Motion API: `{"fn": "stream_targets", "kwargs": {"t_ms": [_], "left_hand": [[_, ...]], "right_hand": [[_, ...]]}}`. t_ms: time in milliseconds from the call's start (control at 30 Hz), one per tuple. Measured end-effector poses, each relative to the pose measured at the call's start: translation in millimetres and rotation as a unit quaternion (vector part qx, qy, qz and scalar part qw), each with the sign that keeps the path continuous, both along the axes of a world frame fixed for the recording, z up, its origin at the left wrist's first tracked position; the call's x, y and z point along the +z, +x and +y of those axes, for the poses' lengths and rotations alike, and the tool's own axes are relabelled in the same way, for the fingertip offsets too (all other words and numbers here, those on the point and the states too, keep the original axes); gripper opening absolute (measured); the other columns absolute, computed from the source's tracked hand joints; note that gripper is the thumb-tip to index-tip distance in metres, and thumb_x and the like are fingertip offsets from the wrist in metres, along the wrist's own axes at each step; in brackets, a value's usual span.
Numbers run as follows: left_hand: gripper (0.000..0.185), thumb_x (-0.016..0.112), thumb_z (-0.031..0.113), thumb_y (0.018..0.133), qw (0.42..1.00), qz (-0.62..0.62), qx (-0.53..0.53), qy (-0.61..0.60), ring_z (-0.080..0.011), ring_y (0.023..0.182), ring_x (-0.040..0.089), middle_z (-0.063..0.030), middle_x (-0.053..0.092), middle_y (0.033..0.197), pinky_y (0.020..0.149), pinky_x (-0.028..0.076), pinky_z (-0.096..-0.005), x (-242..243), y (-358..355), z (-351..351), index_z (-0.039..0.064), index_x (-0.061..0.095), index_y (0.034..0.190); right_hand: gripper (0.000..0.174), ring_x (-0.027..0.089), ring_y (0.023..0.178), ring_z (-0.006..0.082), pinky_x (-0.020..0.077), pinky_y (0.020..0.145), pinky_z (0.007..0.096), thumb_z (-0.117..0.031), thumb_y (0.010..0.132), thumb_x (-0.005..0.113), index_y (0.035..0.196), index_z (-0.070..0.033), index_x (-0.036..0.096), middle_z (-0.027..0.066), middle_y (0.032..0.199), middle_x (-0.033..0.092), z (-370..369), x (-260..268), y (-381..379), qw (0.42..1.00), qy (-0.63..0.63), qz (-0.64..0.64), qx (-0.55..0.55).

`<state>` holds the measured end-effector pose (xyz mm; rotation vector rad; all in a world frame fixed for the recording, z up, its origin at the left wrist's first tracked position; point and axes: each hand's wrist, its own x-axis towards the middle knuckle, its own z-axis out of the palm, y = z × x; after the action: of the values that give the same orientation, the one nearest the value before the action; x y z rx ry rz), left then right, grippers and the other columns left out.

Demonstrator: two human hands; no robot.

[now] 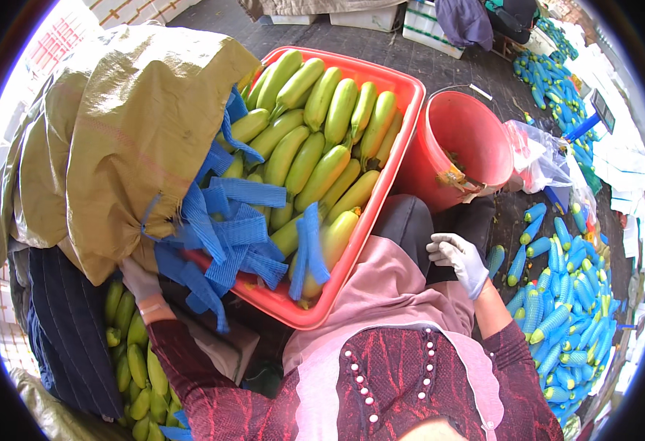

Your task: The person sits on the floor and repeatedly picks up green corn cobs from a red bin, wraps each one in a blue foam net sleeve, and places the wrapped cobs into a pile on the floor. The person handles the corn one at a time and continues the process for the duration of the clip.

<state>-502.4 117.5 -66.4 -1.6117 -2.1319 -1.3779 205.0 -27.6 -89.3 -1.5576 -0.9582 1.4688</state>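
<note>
My left hand point(139, 280), in a pale glove, grips the gathered lower edge of a tan woven sack point(129, 127); most of its fingers are hidden. Beside it lies a heap of blue netting sleeves point(240, 231), spilling over the left corner of a red plastic crate point(322, 318). Green zucchini point(306, 171) fill the crate in rows, and two sleeve strips lie across those at the near end. My right hand point(457, 259), in a white glove, hovers over my lap to the right of the crate. Its fingers are loosely curled and hold nothing.
A red bucket point(466, 132) with scraps inside stands right of the crate, near a clear plastic bag point(537, 154). Blue-netted zucchini point(559, 320) are piled at my right. More bare zucchini point(140, 364) lie at lower left, by dark striped cloth point(69, 325). Another person point(513, 19) is at the back.
</note>
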Motion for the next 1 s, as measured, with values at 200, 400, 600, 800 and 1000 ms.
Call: {"fn": "stream_targets", "kwargs": {"t_ms": [200,400,600,800,1000], "left_hand": [[0.071,0.073,0.028,0.095,0.971,-0.196,-0.133,-0.041,-0.0348,0.145,0.054,-0.0202,0.058,0.155,0.121,0.042,-0.0418,52.8,-15.3,173.6,-0.004,0.051,0.154],[0.100,0.077,0.060,0.093,0.984,-0.163,-0.050,0.048,-0.0419,0.149,0.050,-0.0279,0.054,0.158,0.119,0.045,-0.0448,52.0,52.7,289.4,-0.010,0.046,0.156],[0.095,0.074,0.059,0.096,0.988,-0.150,-0.039,0.007,-0.0430,0.146,0.052,-0.0302,0.051,0.160,0.118,0.045,-0.0438,34.0,88.8,225.6,-0.012,0.047,0.154],[0.076,0.070,0.053,0.101,0.988,0.101,-0.016,-0.119,-0.0440,0.131,0.062,-0.0329,0.061,0.144,0.109,0.049,-0.0468,52.9,129.3,60.9,-0.007,0.057,0.145],[0.097,0.078,0.067,0.086,0.913,0.170,0.003,-0.372,-0.0452,0.104,0.075,-0.0288,0.076,0.111,0.090,0.058,-0.0517,30.7,198.0,-32.8,0.000,0.050,0.150]], "right_hand": [[0.040,0.073,0.105,0.0170,0.0571,0.098,0.0343,-0.028,0.112,0.060,0.142,-0.001,0.062,0.0101,0.122,0.076,7.1,2.7,-8.6,1.000,0.009,-0.021,0.005],[0.037,0.071,0.105,0.0159,0.0567,0.096,0.0326,-0.024,0.112,0.062,0.140,-0.001,0.064,0.0100,0.122,0.075,-1.2,1.1,-17.9,1.000,0.025,0.001,-0.015],[0.035,0.070,0.106,0.0164,0.0569,0.097,0.0330,-0.019,0.111,0.063,0.139,0.002,0.064,0.0111,0.121,0.075,-25.8,-4.0,-14.3,1.000,-0.003,0.008,-0.024],[0.035,0.071,0.105,0.0166,0.0569,0.099,0.0326,-0.015,0.110,0.062,0.139,0.004,0.064,0.0120,0.121,0.075,-21.9,10.5,-13.6,0.997,0.019,-0.039,-0.063],[0.046,0.075,0.103,0.0338,0.0606,0.094,0.0403,-0.020,0.093,0.078,0.136,-0.005,0.069,0.0168,0.113,0.077,26.2,48.0,-77.6,0.840,0.371,-0.376,0.125]]}}
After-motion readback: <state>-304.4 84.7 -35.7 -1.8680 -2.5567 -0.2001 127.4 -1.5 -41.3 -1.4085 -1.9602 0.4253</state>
